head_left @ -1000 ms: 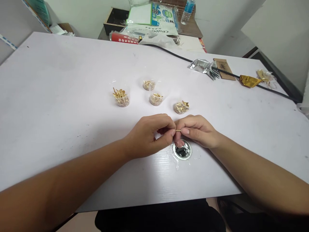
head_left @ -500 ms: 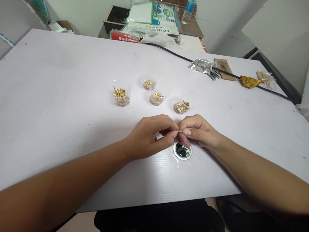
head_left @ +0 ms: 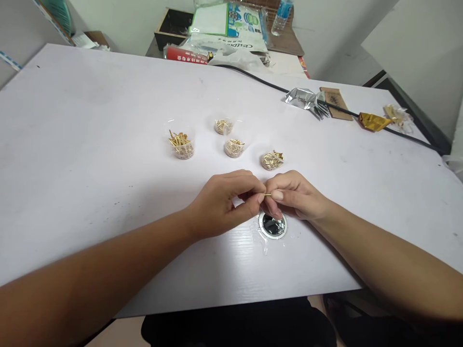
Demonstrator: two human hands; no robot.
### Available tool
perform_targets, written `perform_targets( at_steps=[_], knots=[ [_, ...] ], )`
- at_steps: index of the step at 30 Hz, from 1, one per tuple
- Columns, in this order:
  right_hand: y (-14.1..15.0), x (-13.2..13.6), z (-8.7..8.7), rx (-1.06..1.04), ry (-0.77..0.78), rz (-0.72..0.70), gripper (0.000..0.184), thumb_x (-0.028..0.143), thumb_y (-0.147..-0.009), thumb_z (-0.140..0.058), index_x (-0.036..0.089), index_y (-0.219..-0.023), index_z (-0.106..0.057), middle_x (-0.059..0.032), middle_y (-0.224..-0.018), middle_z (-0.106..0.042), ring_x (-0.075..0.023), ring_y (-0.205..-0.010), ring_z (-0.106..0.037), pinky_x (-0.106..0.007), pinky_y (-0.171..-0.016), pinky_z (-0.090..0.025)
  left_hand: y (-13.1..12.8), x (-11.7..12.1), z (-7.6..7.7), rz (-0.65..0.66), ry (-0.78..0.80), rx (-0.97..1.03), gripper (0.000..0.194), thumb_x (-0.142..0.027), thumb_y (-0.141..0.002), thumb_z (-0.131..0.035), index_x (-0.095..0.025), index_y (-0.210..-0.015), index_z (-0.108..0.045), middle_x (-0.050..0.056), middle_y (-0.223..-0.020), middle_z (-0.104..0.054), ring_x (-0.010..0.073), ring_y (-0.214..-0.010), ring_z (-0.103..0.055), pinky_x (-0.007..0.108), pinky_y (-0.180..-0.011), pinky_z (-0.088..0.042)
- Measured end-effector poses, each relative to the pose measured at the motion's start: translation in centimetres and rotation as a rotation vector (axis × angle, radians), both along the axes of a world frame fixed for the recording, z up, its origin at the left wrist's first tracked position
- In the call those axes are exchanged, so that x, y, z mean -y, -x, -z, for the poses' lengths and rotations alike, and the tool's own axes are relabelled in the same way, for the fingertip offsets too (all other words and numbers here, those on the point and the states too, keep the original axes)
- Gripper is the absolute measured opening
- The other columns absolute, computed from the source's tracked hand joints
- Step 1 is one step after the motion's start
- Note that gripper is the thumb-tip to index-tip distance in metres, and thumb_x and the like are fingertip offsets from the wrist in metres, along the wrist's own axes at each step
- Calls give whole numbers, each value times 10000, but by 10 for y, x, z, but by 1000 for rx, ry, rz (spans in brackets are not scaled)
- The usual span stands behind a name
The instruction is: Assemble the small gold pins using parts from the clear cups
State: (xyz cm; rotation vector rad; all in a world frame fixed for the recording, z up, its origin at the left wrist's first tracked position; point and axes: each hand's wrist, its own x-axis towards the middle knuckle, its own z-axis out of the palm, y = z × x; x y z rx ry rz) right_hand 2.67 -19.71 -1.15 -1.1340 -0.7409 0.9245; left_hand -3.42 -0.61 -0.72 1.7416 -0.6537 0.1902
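Note:
Between my two hands is a thin gold-coloured metal pin (head_left: 267, 194), lying roughly level. My left hand (head_left: 231, 200) pinches one end between thumb and forefinger. Thumb and fingers of my right hand (head_left: 294, 195) close on the other end; both ends are hidden by fingertips. Just beyond my hands stands a clear cup of small gold pieces (head_left: 272, 160). Farther back are a middle cup (head_left: 234, 148), a rear cup (head_left: 223, 126) and a left cup with longer gold pins (head_left: 182, 145). Below my hands a round, silver-rimmed black disc (head_left: 273, 225) is partly covered by my right fingers.
A black cable (head_left: 253, 77) crosses the back of the white table (head_left: 90, 120). Silver foil (head_left: 301, 98), a cardboard piece (head_left: 334, 103) and a gold foil packet (head_left: 374, 121) lie along it. Behind the table are a water bottle (head_left: 282, 18) and a black box (head_left: 173, 26).
Both hands keep their pinch on the gold pin, with barely any shift. The cups stay where they were; the whole view has moved very slightly.

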Motion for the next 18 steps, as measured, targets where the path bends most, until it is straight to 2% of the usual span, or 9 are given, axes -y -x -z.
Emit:
perform_targets(
  at_steps=[11, 18],
  knots=[
    [1, -2, -2, -73, 17, 4, 305, 316, -930, -590, 100, -716, -616, -16, -560, -549, -81, -501, -507, -200, -493, -361, 0, -1, 0, -10, -10, -14, 133, -35, -839, -532, -105, -817, -643, -8, -708, -566, 49, -641, -494, 168, -606, -428],
    [3, -4, 0, -119, -19, 32, 329, 367, -919, -599, 93, -737, -605, -36, -609, -581, -104, -557, -553, -215, -528, -414, 0, 0, -1, -67, -55, -23, 109, -67, -850, -537, -116, -790, -613, -14, -700, -568, 48, -623, -491, 168, -587, -416]
  ],
)
